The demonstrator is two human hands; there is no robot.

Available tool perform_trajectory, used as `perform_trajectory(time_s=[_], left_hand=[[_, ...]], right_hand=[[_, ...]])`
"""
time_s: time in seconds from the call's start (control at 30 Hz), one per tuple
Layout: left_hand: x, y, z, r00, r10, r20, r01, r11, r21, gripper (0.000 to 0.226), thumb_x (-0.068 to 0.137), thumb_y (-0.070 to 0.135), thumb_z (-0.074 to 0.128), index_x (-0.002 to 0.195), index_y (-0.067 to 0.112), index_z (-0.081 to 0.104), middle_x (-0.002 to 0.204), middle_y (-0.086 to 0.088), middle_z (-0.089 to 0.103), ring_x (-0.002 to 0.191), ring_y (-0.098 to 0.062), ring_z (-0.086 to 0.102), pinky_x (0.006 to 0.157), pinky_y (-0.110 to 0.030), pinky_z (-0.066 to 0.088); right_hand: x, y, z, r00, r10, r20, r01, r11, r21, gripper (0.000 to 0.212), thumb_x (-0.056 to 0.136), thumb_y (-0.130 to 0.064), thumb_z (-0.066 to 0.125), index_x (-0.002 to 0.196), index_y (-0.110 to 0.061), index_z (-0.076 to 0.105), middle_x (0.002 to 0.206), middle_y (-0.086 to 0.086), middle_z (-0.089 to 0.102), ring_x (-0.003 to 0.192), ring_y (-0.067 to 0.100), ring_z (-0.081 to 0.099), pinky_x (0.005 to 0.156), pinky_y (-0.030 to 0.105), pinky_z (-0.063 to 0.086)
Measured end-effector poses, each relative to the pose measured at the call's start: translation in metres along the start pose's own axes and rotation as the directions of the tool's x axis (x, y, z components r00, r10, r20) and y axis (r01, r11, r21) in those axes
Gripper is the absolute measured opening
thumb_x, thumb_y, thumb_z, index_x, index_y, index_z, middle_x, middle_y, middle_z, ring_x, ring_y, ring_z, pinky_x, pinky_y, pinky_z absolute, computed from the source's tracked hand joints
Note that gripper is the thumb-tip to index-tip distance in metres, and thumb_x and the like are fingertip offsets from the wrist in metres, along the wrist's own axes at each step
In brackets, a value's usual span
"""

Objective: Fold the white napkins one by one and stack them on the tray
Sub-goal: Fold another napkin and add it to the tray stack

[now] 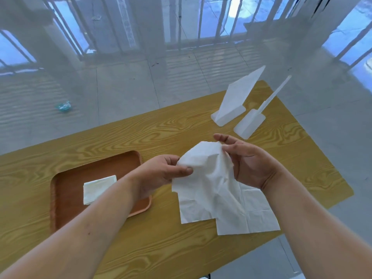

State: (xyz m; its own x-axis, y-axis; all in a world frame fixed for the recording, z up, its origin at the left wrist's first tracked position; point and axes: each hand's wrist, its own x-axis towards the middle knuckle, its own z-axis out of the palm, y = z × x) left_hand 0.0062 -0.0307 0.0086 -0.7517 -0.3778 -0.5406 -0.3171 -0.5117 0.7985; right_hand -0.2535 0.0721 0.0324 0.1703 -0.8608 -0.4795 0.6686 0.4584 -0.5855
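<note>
Napkin (207,178), white and crumpled, hangs between both hands above the middle of the table (141,137). Its upper part is bunched and lifted, and its lower edge trails down to the tabletop. The left hand (161,174) pinches the napkin's left upper edge between thumb and curled fingers. The right hand (247,164) nips the top corner between thumb and forefinger, palm turned inward, with the remaining fingers loosely spread behind the paper. Both forearms reach in from the near edge of the table.

Under the hanging sheet lies a flat napkin (253,214), spread open with its crease lines showing; the held one overlaps its left side. To the left, a brown tray (66,208) with rounded corners sits on the table, partly crossed by the left forearm. On it rests one folded napkin (96,188), a small white rectangle near the tray's middle.

At the far right corner of the yellow wood-grain table stand two white plastic pieces: a holder (235,99) with a broad tilted panel, and just beside it a base (250,123) with a thin slanted stick. Beyond the table, a blue-green scrap (64,106) lies on the grey tiled floor (124,87) to the left.
</note>
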Motion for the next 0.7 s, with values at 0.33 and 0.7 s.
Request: perform_trajectory(time_s=[0.33,0.7], left_hand=[[-0.049,-0.015,-0.036,0.977,-0.027,-0.213,-0.071,0.895,-0.441,0.056,0.088,0.034,0.077,0.132,0.002,0.066,0.118,-0.024,0.068,0.103,-0.038,0.068,0.091,-0.050,0.060],[-0.081,-0.028,-0.082,0.784,-0.119,-0.610,0.002,0.982,-0.189,0.025,0.096,0.033,0.076,0.112,0.013,0.079,0.107,-0.012,0.084,0.083,-0.026,0.079,0.066,-0.039,0.061]], right_hand=[[0.037,0.109,0.036,0.961,0.272,-0.055,-0.249,0.932,0.263,0.112,0.085,-0.086,0.048,0.160,-0.005,0.034,0.150,0.025,0.059,0.139,0.041,0.056,0.126,0.058,0.029],[0.075,0.139,0.079,0.952,0.285,-0.114,-0.300,0.943,-0.144,0.067,0.096,-0.064,0.061,0.143,-0.017,0.066,0.142,0.017,0.068,0.131,0.034,0.064,0.110,0.048,0.047]])
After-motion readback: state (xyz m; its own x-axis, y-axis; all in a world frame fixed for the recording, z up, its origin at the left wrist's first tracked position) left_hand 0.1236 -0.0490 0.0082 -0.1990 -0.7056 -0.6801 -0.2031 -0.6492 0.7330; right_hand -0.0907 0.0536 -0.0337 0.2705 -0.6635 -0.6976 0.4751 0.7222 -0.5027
